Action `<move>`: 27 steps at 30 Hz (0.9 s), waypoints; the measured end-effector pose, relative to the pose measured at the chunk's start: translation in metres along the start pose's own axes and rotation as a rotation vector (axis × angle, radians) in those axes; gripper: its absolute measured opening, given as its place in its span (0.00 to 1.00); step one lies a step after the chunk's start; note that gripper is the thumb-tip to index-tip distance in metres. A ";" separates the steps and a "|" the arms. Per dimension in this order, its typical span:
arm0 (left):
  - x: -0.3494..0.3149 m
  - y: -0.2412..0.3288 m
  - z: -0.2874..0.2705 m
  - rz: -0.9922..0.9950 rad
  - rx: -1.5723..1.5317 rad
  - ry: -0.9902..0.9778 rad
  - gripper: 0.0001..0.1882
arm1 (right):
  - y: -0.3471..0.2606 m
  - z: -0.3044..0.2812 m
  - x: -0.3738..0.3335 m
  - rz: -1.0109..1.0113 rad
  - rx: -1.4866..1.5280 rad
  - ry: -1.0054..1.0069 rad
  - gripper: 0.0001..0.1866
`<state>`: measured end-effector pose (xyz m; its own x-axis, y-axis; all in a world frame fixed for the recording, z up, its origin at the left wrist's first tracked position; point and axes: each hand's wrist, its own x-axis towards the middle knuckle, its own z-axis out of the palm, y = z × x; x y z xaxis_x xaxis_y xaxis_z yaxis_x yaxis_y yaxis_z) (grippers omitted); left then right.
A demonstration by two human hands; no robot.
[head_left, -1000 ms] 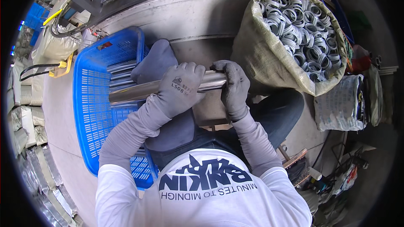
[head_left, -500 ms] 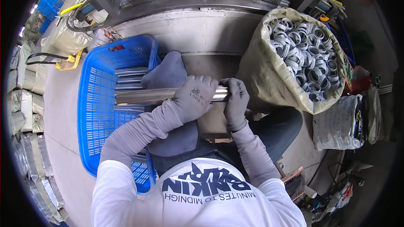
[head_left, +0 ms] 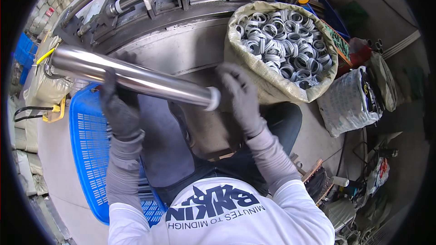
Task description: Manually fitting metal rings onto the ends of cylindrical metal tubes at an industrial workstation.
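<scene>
A shiny metal tube (head_left: pixel 136 75) slants across in front of me, its far end up at the left. My left hand (head_left: pixel 121 109), in a grey glove, is closed around its middle from below. On the tube's near right end sits a pale ring (head_left: pixel 212 99). Just right of that end is my gloved right hand (head_left: pixel 240 97), apart from the tube, fingers spread and slightly bent, somewhat blurred, with nothing visible in them. Beyond it stands a woven sack (head_left: pixel 259 81) full of pale grey rings (head_left: pixel 290 45).
A blue plastic basket (head_left: pixel 88 154) stands by my left side, with tubes partly hidden by my arm. Along the back runs a dark metal machine (head_left: pixel 181 20) with a tube lying on it. Stuffed bags (head_left: pixel 345 100) and a brush (head_left: pixel 316 181) lie at the right.
The tube has risen from over the basket towards the machine, tilting. My left hand has moved left along it. The right hand has come off its end, where a pale ring now shows.
</scene>
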<state>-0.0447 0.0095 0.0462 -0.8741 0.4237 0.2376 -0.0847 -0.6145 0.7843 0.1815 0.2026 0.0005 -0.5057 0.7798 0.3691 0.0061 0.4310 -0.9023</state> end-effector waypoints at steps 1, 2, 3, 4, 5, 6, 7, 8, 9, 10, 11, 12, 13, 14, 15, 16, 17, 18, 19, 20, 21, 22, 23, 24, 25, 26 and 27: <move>0.008 0.021 0.021 -0.008 -0.135 -0.020 0.20 | -0.010 -0.010 0.013 0.178 0.189 0.057 0.16; 0.009 0.040 0.027 0.106 0.089 -0.072 0.20 | -0.019 -0.027 0.035 0.145 0.189 0.113 0.17; 0.013 0.048 0.028 0.209 0.297 -0.133 0.20 | -0.017 -0.054 0.061 0.109 0.173 0.181 0.18; 0.016 0.063 0.025 0.142 0.471 -0.179 0.22 | 0.000 -0.079 0.087 -0.029 -0.084 0.192 0.20; 0.013 0.061 0.026 0.144 0.464 -0.183 0.22 | 0.024 -0.101 0.108 -0.165 -0.354 0.209 0.23; 0.009 0.050 0.027 0.108 0.813 -0.315 0.25 | 0.038 -0.118 0.122 -0.163 -0.374 0.222 0.23; 0.000 0.050 0.027 0.079 1.191 -0.423 0.27 | 0.048 -0.121 0.135 -0.148 -0.678 0.088 0.26; -0.010 0.039 0.029 0.245 1.283 -0.523 0.28 | 0.059 -0.122 0.147 -0.134 -0.986 -0.047 0.29; -0.019 0.021 0.028 0.415 1.362 -0.625 0.29 | 0.073 -0.121 0.156 -0.148 -1.003 -0.162 0.34; -0.027 0.007 0.022 0.369 1.429 -0.683 0.31 | 0.072 -0.112 0.159 -0.080 -1.054 -0.243 0.37; -0.034 -0.007 0.015 0.319 1.492 -0.744 0.34 | 0.071 -0.104 0.160 -0.007 -1.105 -0.323 0.40; -0.041 -0.017 0.006 0.314 1.495 -0.741 0.34 | 0.078 -0.097 0.163 -0.067 -1.139 -0.343 0.41; -0.048 -0.027 -0.003 0.315 1.546 -0.750 0.33 | 0.084 -0.096 0.162 -0.033 -1.149 -0.390 0.39; -0.049 -0.033 -0.006 0.320 1.593 -0.763 0.33 | 0.091 -0.096 0.163 -0.064 -1.158 -0.375 0.37; -0.049 -0.036 -0.007 0.319 1.592 -0.762 0.33 | 0.098 -0.097 0.165 -0.096 -1.168 -0.359 0.35; -0.050 -0.039 -0.006 0.296 1.608 -0.776 0.33 | 0.104 -0.101 0.167 -0.097 -1.169 -0.360 0.35; -0.050 -0.040 -0.007 0.271 1.628 -0.788 0.33 | 0.106 -0.102 0.169 -0.082 -1.173 -0.383 0.33; -0.049 -0.040 -0.008 0.269 1.628 -0.784 0.33 | 0.108 -0.103 0.171 -0.068 -1.177 -0.405 0.31; -0.047 -0.041 -0.008 0.258 1.621 -0.781 0.33 | 0.110 -0.106 0.171 -0.070 -1.178 -0.408 0.31; -0.046 -0.041 -0.009 0.246 1.616 -0.776 0.33 | 0.109 -0.107 0.170 -0.086 -1.161 -0.393 0.30; -0.046 -0.040 -0.009 0.243 1.618 -0.772 0.33 | 0.109 -0.107 0.168 -0.102 -1.145 -0.377 0.28; -0.046 -0.037 -0.008 0.244 1.617 -0.775 0.33 | 0.110 -0.108 0.165 -0.105 -1.144 -0.381 0.28; -0.047 -0.036 -0.008 0.242 1.617 -0.777 0.33 | 0.104 -0.109 0.160 -0.148 -1.150 -0.372 0.30; -0.048 -0.035 -0.009 0.238 1.620 -0.770 0.33 | 0.099 -0.109 0.155 -0.191 -1.154 -0.363 0.31; -0.049 -0.035 -0.011 0.239 1.635 -0.777 0.33 | 0.096 -0.107 0.152 -0.236 -1.157 -0.354 0.33; -0.049 -0.037 -0.009 0.251 1.637 -0.799 0.33 | 0.096 -0.110 0.157 -0.168 -1.172 -0.406 0.37; -0.048 -0.041 -0.006 0.261 1.623 -0.811 0.33 | 0.111 -0.115 0.163 -0.173 -1.189 -0.422 0.38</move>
<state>-0.0021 0.0099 -0.0005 -0.3259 0.9169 0.2302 0.9236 0.2569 0.2844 0.1991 0.4304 -0.0138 -0.8100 0.5627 0.1654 0.5686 0.8225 -0.0138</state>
